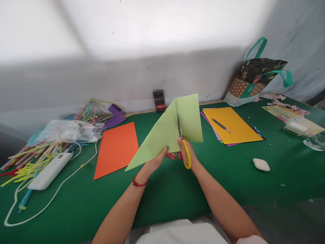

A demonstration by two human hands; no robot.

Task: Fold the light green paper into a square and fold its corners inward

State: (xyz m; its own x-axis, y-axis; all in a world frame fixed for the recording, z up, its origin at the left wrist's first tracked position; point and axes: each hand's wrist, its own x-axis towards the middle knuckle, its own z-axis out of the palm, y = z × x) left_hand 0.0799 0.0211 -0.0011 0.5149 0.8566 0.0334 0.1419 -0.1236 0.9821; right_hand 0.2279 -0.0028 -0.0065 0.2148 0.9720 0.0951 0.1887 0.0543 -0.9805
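Note:
A light green sheet of paper (162, 130), with a slanted long edge on its left, is held up above the table. My left hand (158, 158) pinches its lower edge, thumb on the near face and fingers behind. Yellow-handled scissors (187, 154) are in my right hand (186, 152), with fingers and thumb closed about the handles. The blades point away from me and lie along a line where the sheet parts, between the slanted piece and the panel on the right. Part of the scissors is hidden by the paper and my fingers.
An orange sheet (118, 149) lies to the left, past it a white power bank (50, 171) with a cable and a heap of paper strips (38, 152). At right are stacked yellow paper (236, 123) under a pen (220, 125), a white case (261, 164) and a bag (254, 81).

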